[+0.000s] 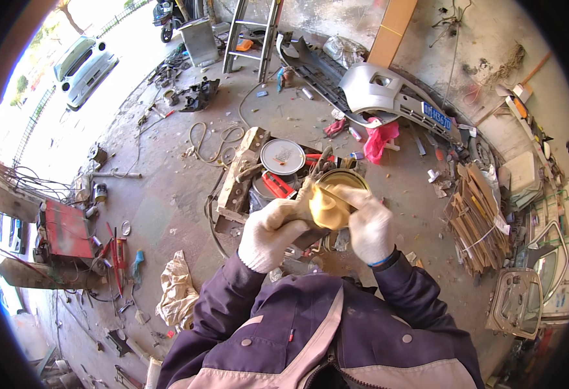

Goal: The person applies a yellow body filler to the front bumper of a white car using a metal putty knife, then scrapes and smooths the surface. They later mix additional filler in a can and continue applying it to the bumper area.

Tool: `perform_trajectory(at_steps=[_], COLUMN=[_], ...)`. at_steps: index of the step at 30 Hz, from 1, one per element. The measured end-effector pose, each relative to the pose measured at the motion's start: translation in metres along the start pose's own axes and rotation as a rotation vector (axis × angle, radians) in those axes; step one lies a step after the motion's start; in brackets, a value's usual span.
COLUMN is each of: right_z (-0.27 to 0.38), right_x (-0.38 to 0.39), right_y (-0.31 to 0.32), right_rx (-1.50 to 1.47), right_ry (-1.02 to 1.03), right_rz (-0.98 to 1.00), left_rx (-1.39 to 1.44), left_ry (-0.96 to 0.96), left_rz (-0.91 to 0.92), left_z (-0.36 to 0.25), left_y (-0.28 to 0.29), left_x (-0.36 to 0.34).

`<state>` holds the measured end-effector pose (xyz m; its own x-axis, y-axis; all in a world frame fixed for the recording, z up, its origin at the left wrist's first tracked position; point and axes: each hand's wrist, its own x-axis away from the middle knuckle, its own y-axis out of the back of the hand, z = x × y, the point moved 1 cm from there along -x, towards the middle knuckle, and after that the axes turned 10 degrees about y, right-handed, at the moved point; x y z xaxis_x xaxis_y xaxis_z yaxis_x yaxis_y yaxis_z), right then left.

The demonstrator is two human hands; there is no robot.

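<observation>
Both my hands wear white knit gloves and meet in front of my chest. My left hand (273, 228) is closed on a flat piece that carries a lump of smooth yellow paste (328, 209); most of that piece is hidden. From the right, my right hand (370, 223) pinches a thin, yellow-smeared spreader (328, 190) against the paste; its exact shape is partly covered. Just beyond my hands stands an open round tin (362, 178) with a yellowish inside. A round pale lid (282, 157) lies beside it, along with a red and white tube (278, 185).
A worn wooden block (240, 178) lies left of the tins. Silver car bumper (369, 91), stepladder (249, 39) and pink bag (380, 139) are farther off. Flattened cardboard (476, 220) is stacked at right; a crumpled beige cloth (177, 293) lies at left. Hose (216, 152) loops on the floor.
</observation>
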<state>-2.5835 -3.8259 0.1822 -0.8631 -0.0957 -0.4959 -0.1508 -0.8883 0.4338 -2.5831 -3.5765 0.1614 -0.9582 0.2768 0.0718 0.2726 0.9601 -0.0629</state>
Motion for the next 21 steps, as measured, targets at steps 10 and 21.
perform_trajectory(at_steps=[10,21], right_z=[0.006,-0.003], right_x=[0.006,0.002], right_y=[0.002,0.025], right_rx=[-0.867,-0.274], right_ry=[-0.431,-0.132], right_rz=[-0.426,0.035], left_rx=[0.273,0.522], left_ry=[0.224,0.095], left_rz=[-0.035,-0.040], left_z=[0.033,0.021], left_y=[-0.021,-0.004], left_x=[-0.003,-0.013])
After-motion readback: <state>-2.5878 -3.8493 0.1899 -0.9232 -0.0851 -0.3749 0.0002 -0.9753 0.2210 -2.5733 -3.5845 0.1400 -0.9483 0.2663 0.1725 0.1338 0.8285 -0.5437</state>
